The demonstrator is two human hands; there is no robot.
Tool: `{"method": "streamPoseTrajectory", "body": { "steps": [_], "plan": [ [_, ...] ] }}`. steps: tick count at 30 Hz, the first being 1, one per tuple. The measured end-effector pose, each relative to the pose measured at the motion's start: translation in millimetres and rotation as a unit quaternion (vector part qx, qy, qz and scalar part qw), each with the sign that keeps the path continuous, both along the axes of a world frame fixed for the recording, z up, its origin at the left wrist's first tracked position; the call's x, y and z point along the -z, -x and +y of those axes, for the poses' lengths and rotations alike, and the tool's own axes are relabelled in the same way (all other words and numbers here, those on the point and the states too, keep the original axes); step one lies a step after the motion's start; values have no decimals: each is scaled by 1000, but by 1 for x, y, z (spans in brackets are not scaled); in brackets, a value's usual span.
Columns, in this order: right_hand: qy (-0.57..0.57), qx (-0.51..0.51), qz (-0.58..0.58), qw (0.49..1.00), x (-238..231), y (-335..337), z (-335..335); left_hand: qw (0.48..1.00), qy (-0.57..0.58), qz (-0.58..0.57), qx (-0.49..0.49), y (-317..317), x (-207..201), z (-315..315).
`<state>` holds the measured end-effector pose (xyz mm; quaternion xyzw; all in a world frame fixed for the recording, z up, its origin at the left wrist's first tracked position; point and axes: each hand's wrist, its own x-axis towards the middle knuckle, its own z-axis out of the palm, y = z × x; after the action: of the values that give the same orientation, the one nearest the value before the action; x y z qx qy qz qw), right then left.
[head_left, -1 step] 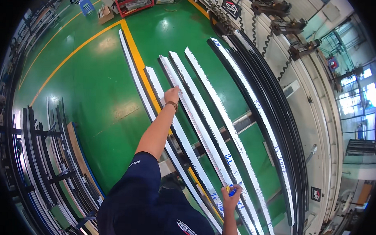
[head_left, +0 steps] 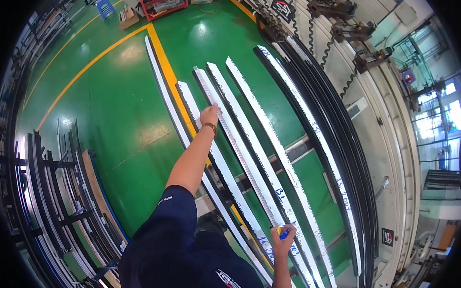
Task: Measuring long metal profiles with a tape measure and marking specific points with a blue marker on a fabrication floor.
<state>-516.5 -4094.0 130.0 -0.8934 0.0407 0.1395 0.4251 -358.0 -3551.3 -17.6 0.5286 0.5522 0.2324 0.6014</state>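
Several long profiles with white faces lie side by side, running from the far left toward the near right. Along one white profile stretches a tape measure blade, its graduations showing. Farther up that profile, my left hand is closed over the blade at the profile's edge; its fingertips are partly hidden. Nearer to me, my right hand is closed around a blue marker. A small yellow piece, which looks like part of the tape measure, shows at the same fingers. Blue handwriting marks some of the profiles.
Dark profiles lie close together on the right, beside a long pale machine with coiled black hoses. A rack of profiles stands at left. Far off are a blue stool, a cardboard box and a red cart.
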Motion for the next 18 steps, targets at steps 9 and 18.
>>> {"method": "streamPoseTrajectory", "body": {
  "steps": [9,18],
  "plan": [
    [1,8,10,1000,-9,-14,20,999,-25,-24,-9,-7,35,23],
    [-2,15,15,1000,-20,-14,16,1000,-5,12,10,0,20,12]
  ]
}}
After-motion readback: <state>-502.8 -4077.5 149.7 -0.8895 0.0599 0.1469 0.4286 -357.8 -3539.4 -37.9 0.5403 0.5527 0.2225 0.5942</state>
